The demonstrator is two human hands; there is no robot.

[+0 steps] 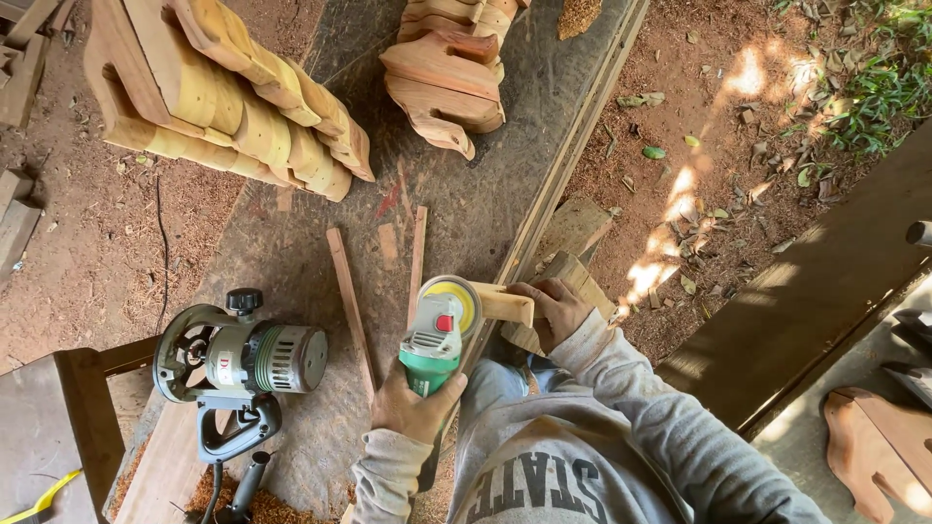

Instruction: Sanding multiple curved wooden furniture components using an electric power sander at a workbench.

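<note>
The left hand grips a green grinder; its disc meets a wood piece, largely hidden under the clasping right hand at the bench's right edge. Sawdust ground surrounds. Two stacks of cut shapes, one router, three thin strips.

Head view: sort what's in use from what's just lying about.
In use: grinder in left hand; wood piece in right hand.

Lying about: router, thin strips, stacked cut shapes, second stack.
</note>
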